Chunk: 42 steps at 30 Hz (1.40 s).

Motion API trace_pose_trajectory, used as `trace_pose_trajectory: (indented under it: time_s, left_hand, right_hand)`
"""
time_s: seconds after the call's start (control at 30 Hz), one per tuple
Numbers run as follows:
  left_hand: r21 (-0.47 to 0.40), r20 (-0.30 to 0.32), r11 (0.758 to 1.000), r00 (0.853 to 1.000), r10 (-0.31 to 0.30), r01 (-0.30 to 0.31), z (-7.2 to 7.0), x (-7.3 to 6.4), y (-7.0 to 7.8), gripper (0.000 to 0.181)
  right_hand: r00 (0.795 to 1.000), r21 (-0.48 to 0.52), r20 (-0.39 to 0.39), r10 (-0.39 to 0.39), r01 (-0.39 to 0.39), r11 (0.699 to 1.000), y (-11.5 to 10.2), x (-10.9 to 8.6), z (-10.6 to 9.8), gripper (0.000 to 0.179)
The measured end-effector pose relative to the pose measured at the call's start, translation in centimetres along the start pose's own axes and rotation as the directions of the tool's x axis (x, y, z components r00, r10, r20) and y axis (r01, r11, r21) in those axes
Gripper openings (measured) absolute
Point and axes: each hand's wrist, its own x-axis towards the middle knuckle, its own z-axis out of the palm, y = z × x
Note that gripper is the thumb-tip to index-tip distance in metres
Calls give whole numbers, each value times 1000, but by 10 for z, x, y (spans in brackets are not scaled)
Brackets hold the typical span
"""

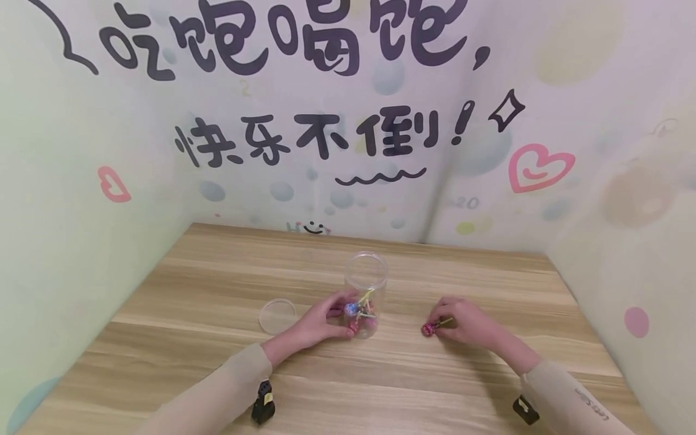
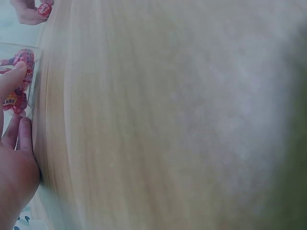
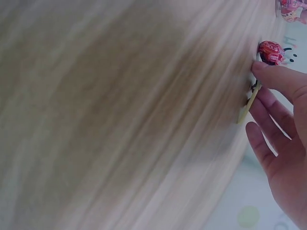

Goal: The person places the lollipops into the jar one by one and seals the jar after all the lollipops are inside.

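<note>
A clear plastic jar stands upright and lidless near the middle of the table, with several wrapped lollipops in its lower part. My left hand grips the jar from its left side, thumb in front and fingers behind. In the left wrist view, red wrappers show through the jar wall beside the thumb. To the right of the jar, my right hand pinches one lollipop by its yellow stick. Its red-wrapped head points toward the jar, low over the wood.
A round clear lid lies flat on the table left of the jar, close to my left forearm. The wood-grain table meets a printed wall at its back edge, and pale walls flank both sides.
</note>
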Motion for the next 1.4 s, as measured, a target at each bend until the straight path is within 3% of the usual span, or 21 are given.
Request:
trace_pose_trajectory:
  time_s: [0.4,0.67,0.83,1.03,1.17,1.4]
  left_hand:
    - [17,4,1000,1000,3,-3,0,2,4,85]
    - [7,8,1000,1000,-23,23,0,-1,2,87]
    - [13,0,1000,1000,-14,14,1,-1,1,85]
    - [14,-2,1000,1000,-13,13,1,-1,0,85]
    - [12,-4,1000,1000,-22,22,0,-1,0,84]
    - [10,6,1000,1000,-16,16,-1,-1,1,84]
  right_hand:
    - [1000,8,23,9,-9,1000,6,-1,-5,16]
    - [1000,2,-7,6,-6,1000,5,6,-14,13]
    - [999,36,-40,3,-2,999,2,14,-25,12]
    - [1000,92,-15,16,-14,996,0,25,-37,11]
    - [1000,89,-16,-15,17,996,-3,36,-49,11]
    - [998,86,56,-29,25,996,-14,59,-80,18]
